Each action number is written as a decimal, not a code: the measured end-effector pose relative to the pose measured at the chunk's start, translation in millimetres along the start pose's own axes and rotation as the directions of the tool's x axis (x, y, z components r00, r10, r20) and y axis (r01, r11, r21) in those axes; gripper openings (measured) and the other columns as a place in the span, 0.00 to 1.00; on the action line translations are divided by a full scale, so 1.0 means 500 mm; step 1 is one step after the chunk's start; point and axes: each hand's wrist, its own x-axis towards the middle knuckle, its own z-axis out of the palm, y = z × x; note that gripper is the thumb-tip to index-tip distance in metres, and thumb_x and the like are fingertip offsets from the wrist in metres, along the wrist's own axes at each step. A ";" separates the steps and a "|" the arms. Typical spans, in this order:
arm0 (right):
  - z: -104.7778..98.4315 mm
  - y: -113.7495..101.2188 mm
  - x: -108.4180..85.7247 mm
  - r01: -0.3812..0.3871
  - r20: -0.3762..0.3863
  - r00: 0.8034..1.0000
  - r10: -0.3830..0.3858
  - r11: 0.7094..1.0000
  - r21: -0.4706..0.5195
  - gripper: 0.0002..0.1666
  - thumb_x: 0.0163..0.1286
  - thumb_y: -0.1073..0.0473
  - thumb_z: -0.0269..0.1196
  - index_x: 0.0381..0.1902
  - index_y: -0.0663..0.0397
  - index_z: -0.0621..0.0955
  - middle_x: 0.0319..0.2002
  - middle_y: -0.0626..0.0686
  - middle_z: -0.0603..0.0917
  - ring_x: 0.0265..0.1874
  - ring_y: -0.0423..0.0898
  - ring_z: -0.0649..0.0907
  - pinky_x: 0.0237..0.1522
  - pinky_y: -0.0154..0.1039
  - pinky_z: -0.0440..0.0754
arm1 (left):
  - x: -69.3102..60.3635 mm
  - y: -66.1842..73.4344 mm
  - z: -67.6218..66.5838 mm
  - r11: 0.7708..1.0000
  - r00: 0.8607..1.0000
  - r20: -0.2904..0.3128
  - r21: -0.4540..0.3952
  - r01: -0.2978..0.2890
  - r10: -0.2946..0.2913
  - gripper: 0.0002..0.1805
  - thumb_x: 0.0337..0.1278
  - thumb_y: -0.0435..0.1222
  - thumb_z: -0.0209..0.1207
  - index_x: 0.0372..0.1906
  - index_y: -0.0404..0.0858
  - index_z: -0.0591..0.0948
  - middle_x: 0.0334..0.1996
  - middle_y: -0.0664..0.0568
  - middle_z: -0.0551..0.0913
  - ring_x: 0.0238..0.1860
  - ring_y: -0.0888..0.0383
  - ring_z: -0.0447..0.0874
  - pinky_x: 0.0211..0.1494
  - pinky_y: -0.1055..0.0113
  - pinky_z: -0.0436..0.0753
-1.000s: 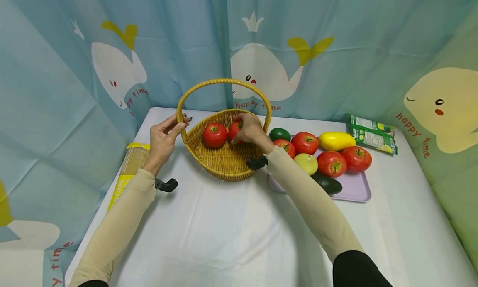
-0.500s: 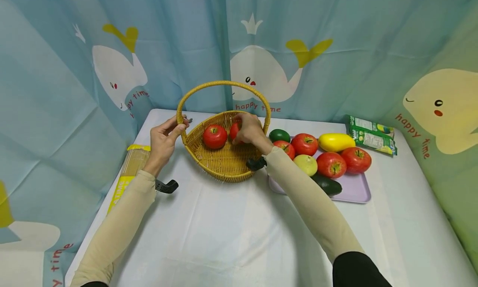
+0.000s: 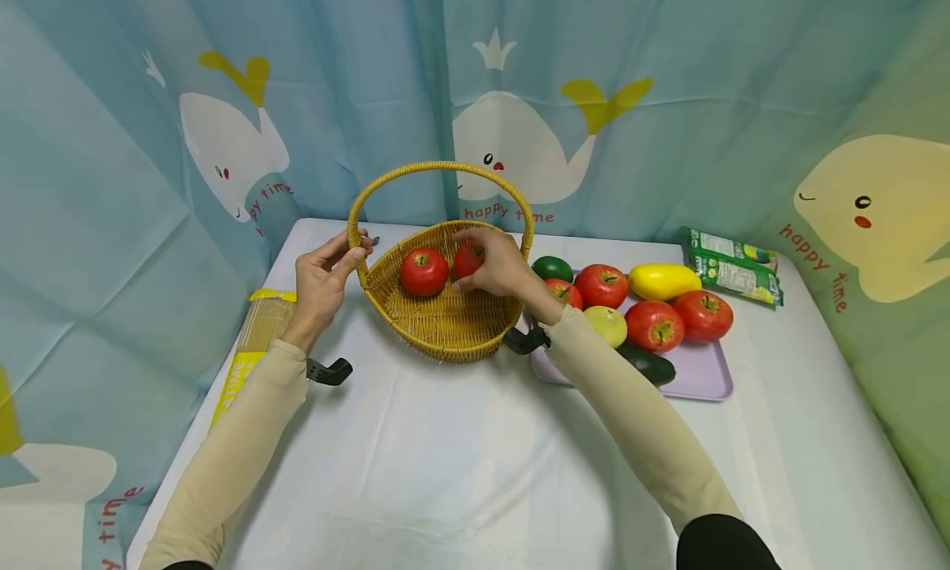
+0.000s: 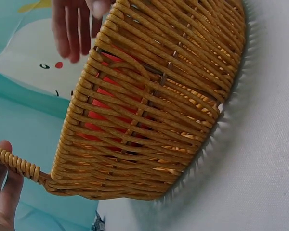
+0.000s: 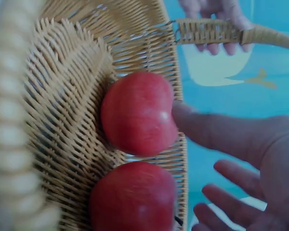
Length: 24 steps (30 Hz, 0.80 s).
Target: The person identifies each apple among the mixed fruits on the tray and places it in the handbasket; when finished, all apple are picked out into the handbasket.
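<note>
A yellow wicker basket [image 3: 453, 339] stands on the table with two red apples inside, the left apple [image 3: 425, 271] and the right apple [image 3: 468, 260]. My left hand [image 3: 321, 288] grips the left side of its arched handle [image 3: 443, 166]. Over the basket, my right hand [image 3: 505, 266] is beside the right apple, partly covering it in the head view. In the right wrist view its fingers are spread apart, and the thumb [image 5: 216, 132] lies close to one apple [image 5: 139, 113]; whether it touches, I cannot tell. The left wrist view shows right-hand fingers [image 4: 74, 31] above the rim.
Right of the basket, a lilac tray [image 3: 701, 380] bears red apples, a yellow fruit [image 3: 663, 281], a pale green fruit [image 3: 606, 327] and dark green produce. Green packets [image 3: 735, 265] lie behind it. A yellow-and-clear package [image 3: 256, 339] lies at left, partly behind the left forearm.
My right hand has eased its fingers off the right apple and shifted slightly right. The apple stays in the basket. My left hand keeps its hold on the handle.
</note>
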 end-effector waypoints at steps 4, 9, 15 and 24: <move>-0.015 0.002 -0.032 0.068 0.026 0.997 -0.071 0.995 0.075 0.45 0.55 0.58 0.84 0.71 0.56 0.79 0.70 0.57 0.81 0.72 0.59 0.77 0.75 0.58 0.75 | 0.000 0.000 -0.001 1.000 1.000 0.000 0.004 -0.001 0.001 0.17 0.72 0.27 0.64 0.61 0.25 0.84 0.45 0.56 0.92 0.48 0.59 0.92 0.59 0.69 0.88; -0.038 0.013 -0.076 0.122 0.049 0.989 -0.138 0.964 0.238 0.44 0.58 0.58 0.83 0.71 0.58 0.78 0.69 0.60 0.81 0.71 0.56 0.79 0.77 0.60 0.73 | 0.000 -0.003 -0.003 1.000 1.000 0.004 -0.008 -0.010 0.010 0.18 0.72 0.26 0.63 0.61 0.20 0.82 0.45 0.56 0.92 0.47 0.61 0.92 0.58 0.71 0.88; -0.070 0.033 -0.125 0.168 0.021 0.982 -0.187 0.920 0.354 0.43 0.59 0.61 0.82 0.71 0.59 0.78 0.67 0.58 0.83 0.69 0.54 0.82 0.75 0.56 0.76 | -0.002 -0.001 -0.001 0.999 1.000 0.000 -0.050 -0.011 0.011 0.16 0.71 0.24 0.63 0.60 0.27 0.85 0.44 0.56 0.93 0.47 0.61 0.92 0.59 0.69 0.88; -0.119 0.072 -0.208 0.184 -0.082 0.983 -0.165 0.909 0.373 0.43 0.55 0.66 0.83 0.70 0.56 0.80 0.67 0.59 0.83 0.67 0.52 0.83 0.73 0.44 0.79 | -0.001 0.001 0.002 0.999 1.000 0.006 -0.042 -0.012 0.012 0.17 0.71 0.25 0.64 0.61 0.24 0.84 0.45 0.55 0.93 0.48 0.59 0.92 0.59 0.68 0.88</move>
